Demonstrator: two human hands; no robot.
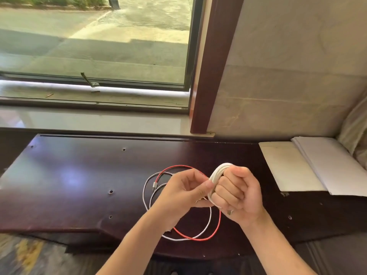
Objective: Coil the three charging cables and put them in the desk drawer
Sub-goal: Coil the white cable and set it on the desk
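Observation:
A white cable (pixel 218 172) is wound in several loops around the curled fingers of my right hand (pixel 237 192), which grips the coil above the dark wooden desk (pixel 79 185). My left hand (pixel 182 190) pinches the same coil at its left side between thumb and fingers. Beneath my hands a red cable (pixel 219 221) lies in a loose ring on the desk, its silver plug (pixel 154 185) pointing down at the left. A second white cable (pixel 146 187) lies looped through the red one. No drawer shows in the head view.
White paper sheets (pixel 297 167) and a white folder (pixel 333 165) lie at the desk's right end. A window and stone sill (pixel 95 120) run behind the desk. Patterned carpet (pixel 25 255) shows below the desk's front edge at left.

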